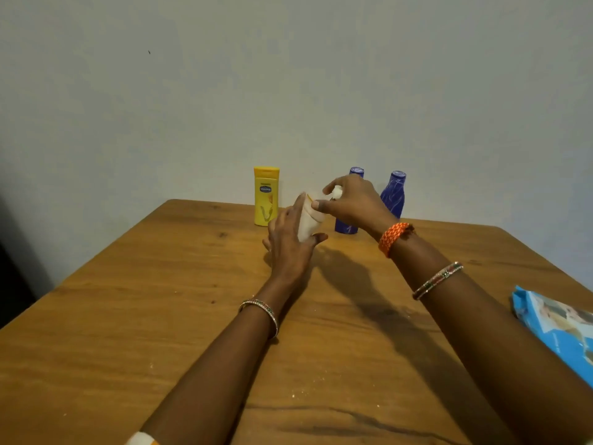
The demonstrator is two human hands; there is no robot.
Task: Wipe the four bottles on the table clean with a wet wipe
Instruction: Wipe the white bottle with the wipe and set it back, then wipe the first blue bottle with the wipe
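My left hand (290,244) grips a white bottle (308,221), tilted a little above the wooden table (160,300). My right hand (351,200) is at the bottle's top and pinches a small white wet wipe (337,191) against it. A yellow bottle (266,195) stands upright at the far edge, left of my hands. Behind my right hand stands a blue bottle (346,227), partly hidden. A second blue bottle (394,194) stands to its right.
A blue wet-wipe pack (558,329) lies at the table's right edge beside my right forearm. A plain wall rises directly behind the bottles. Small crumbs dot the near tabletop.
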